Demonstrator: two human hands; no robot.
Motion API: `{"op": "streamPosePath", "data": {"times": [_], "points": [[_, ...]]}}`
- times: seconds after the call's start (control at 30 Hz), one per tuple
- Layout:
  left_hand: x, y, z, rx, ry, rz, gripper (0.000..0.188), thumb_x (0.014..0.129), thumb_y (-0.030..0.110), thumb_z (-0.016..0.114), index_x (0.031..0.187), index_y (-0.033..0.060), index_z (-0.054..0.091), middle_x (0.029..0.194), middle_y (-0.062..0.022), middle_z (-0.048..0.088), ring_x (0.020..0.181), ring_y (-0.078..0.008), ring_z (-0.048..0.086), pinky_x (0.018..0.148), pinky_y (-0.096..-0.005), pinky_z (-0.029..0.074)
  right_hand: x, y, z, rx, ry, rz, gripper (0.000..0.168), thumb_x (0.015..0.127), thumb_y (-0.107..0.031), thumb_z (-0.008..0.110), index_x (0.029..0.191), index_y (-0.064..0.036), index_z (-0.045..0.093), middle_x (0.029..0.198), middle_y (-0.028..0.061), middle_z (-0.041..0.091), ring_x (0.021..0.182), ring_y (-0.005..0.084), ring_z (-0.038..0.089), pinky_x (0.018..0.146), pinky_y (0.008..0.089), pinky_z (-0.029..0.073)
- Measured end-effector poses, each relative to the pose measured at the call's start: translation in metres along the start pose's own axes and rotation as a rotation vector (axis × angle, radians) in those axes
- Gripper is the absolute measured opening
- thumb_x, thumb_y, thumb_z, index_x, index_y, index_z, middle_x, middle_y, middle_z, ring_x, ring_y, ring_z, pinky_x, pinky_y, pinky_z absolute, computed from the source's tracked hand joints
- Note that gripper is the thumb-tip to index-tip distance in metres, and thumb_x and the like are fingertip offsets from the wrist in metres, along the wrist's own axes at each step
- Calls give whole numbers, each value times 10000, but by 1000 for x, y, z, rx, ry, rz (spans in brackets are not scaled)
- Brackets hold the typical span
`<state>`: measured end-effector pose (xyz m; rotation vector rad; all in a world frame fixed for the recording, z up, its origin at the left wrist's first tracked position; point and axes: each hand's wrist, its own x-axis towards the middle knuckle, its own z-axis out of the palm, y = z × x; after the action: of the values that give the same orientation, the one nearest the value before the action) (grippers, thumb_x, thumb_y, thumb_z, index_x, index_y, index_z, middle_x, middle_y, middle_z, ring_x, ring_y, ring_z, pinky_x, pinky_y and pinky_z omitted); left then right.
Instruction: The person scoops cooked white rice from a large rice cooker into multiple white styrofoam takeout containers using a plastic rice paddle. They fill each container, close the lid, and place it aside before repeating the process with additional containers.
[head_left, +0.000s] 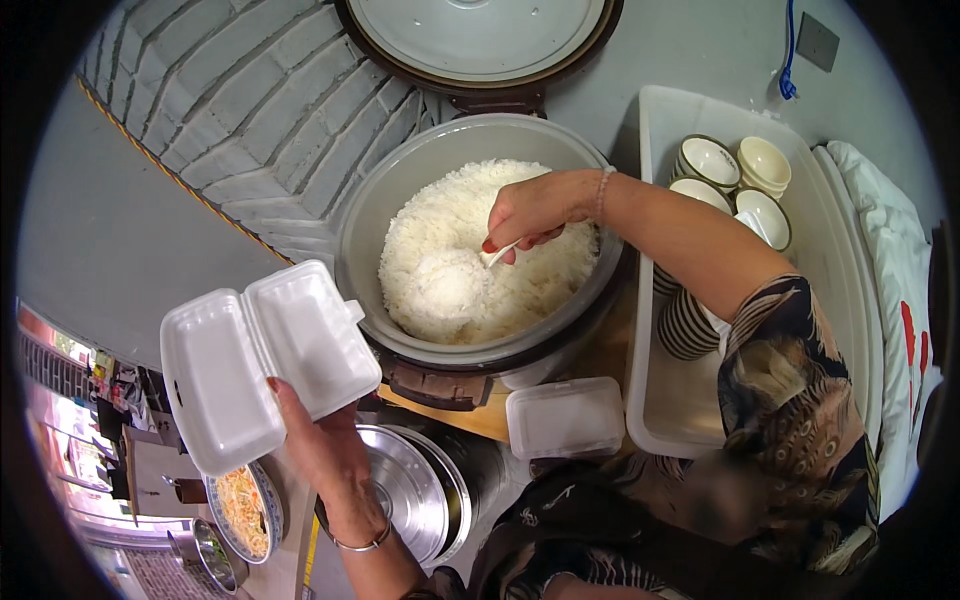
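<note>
My left hand (319, 435) holds an opened white foam takeaway box (270, 360) with both halves facing up, bare inside. It is just left of a large rice cooker (360, 300) whose pot is well filled with cooked white rice (442, 202). Over the pot, my right hand (529, 217) grips the pale handle of a rice scoop (501, 253). A rounded mound of rice (450, 285) sits at the scoop's end and hides its bowl. The cooker's lid (480, 34) stands raised at the back.
A white plastic tub (641, 352) with stacked cups and bowls (761, 214) stands at the right. Near the cooker's front lies a closed white container (566, 416). Below are round metal lids (405, 487). A patterned dish of shredded food (244, 510) sits on a counter at lower left.
</note>
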<state>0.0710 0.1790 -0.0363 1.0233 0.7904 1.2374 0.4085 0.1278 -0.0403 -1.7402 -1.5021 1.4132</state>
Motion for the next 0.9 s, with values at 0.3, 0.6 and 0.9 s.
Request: {"op": "streamPosePath", "data": {"times": [0.3,0.6,0.9], "points": [[-8,-19,63,-53,-162,-129,573,981,465,457,1357,36,404,1301,-127,520,1109,-295,589,842,-462,549,-53,-56,-18,-47,291,-7,298,893,-302,614,764,-36,656,546,-38,464,499,72,411,444,248,308],[-11,-41,99,-467,-355,-250,626,989,539,332,1411,77,327,1385,-133,454,1210,-306,522,907,-483,524,-80,-59,88,-1061,842,-812,101,689,-79,613,713,14,579,691,152,563,607,307,623,500,382,499],[-13,-36,87,-498,-354,-276,651,970,600,301,1399,113,354,1345,-112,498,1204,-302,526,903,-478,515,-88,-69,126,-1250,998,-556,152,708,-119,627,733,27,593,703,78,486,542,152,589,394,285,472]]}}
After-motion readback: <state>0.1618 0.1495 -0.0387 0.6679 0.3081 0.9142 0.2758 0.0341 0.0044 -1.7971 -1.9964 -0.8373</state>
